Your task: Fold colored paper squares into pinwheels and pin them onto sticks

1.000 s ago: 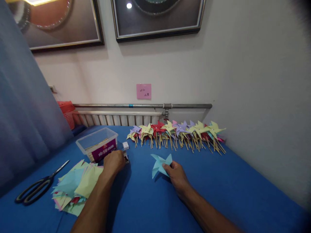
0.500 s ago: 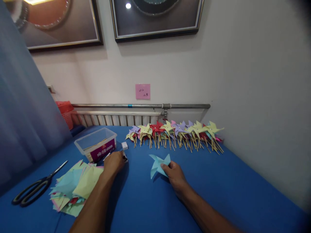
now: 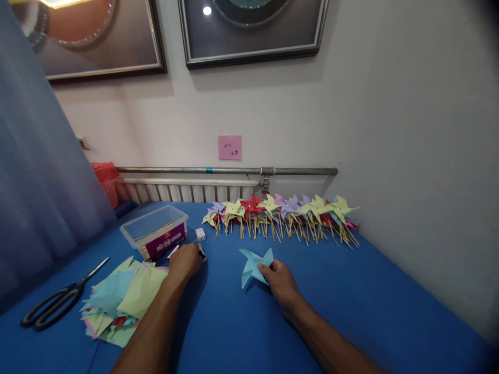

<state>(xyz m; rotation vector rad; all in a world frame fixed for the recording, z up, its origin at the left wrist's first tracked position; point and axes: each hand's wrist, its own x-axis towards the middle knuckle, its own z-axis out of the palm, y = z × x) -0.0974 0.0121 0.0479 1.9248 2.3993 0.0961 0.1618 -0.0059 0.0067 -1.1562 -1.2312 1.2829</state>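
right hand [image 3: 284, 284] has the blue pinwheel [image 3: 253, 266] pinched by its right side, left hand [image 3: 186, 263] is way left at a little box [image 3: 202, 253], can't tell its grip, pinwheel's in between

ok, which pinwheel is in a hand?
The light-blue pinwheel, pinched in the right hand. No stick shows on it; the stick-mounted pinwheels lie in a row farther back, untouched by either hand.

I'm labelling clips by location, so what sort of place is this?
Probably an indoor craft corner, though whether home or workshop I can't tell. A row of paper pinwheels on sticks lies on the blue surface, with a pile of coloured paper and scissors to the left.
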